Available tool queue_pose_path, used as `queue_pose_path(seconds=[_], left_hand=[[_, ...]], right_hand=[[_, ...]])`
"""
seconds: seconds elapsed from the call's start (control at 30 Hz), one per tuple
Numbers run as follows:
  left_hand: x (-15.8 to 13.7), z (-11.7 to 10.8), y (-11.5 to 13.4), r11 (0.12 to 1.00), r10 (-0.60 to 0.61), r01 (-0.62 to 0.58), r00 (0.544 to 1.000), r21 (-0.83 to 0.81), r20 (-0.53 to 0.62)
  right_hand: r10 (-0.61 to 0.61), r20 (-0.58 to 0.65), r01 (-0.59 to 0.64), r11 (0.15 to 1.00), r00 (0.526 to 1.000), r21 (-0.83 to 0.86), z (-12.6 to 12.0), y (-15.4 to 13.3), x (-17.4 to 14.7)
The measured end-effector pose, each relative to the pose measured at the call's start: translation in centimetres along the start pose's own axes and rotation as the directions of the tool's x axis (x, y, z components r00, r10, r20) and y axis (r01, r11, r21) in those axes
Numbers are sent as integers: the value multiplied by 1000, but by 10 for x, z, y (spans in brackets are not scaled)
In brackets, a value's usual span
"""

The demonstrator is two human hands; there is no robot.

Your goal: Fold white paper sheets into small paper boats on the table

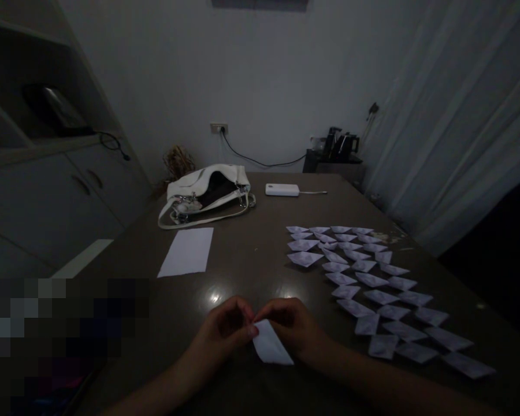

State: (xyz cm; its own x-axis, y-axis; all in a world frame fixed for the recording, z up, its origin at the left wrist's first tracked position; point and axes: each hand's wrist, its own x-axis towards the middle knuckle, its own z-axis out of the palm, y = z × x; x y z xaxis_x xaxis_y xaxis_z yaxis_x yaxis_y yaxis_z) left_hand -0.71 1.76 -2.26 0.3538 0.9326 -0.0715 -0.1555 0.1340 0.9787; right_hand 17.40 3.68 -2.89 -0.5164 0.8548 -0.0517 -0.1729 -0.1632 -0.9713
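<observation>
Folding looks in hand: left hand [229, 328] and right hand [295, 328], close together, pinch the paper [271, 345] toward the near edge of the desk [242, 260]; folded boats [380, 297] lie toward its right edge. A next crease would call for aligned edges.

white bag [187, 185], power bank [282, 190], kettle [345, 148]

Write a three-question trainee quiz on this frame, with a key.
1. True or false: the white bag lies to the left of the white device.
2. What do the left hand and right hand hold?
A. a pen
B. a small white paper
C. a cup
3. Fill in: the many boat-shaped papers lie on the ___ side of the table, the flat sheet on the other.

Key: 1. True; 2. B; 3. right.
</observation>
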Motion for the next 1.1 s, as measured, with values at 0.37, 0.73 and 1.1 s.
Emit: queue_pose_path(seconds=[0.37,0.73,1.1], left_hand=[[2,4,8,996,-24,30,997,83,-69],[0,-1,1,999,27,-20,990,46,-141],[5,-1,7,992,102,-73,939,100,-328]], right_hand=[[85,-159,-88,996,984,-12,3,-3,-8],[-30,-14,29,997,999,-67,0,-7,-5],[130,55,-125,989,990,-84,2,-1,-6]])
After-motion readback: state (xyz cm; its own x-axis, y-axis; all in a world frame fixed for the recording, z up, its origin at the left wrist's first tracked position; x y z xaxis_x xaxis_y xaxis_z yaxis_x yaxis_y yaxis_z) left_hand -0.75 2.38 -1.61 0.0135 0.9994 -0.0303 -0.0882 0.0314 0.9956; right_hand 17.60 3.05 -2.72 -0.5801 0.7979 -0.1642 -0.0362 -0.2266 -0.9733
